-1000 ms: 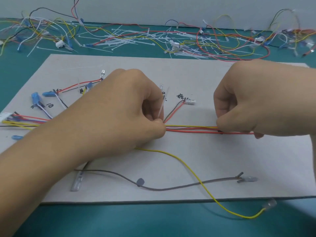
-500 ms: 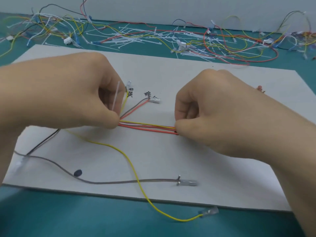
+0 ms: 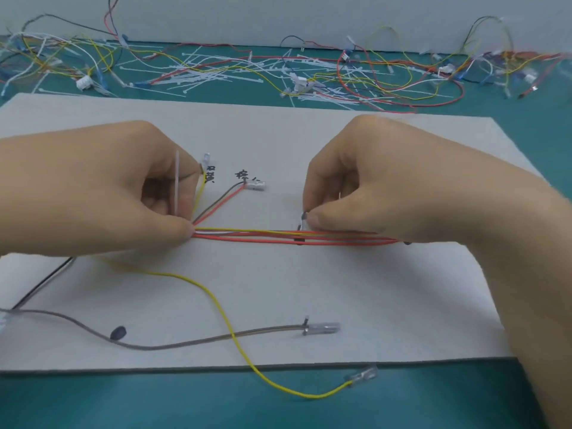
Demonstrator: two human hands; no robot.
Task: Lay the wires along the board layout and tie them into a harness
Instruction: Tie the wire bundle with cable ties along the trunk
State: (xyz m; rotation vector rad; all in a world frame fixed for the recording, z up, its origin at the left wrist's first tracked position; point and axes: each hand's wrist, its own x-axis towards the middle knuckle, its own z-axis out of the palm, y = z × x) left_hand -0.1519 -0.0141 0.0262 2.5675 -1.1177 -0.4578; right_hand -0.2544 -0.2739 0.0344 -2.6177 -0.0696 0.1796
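Setting: small workshop, wire-assembly bench. Evidence: teal bench top; grey layout board with handwritten marks; loose wires, white cable ties, connectors heaped along plain wall.

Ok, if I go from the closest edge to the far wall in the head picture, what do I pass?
Yellow wire's clear terminal → brown wire → red and yellow wire bundle → handwritten marks → pile of white cable ties.

Wire bundle ends beneath left hand and right hand.
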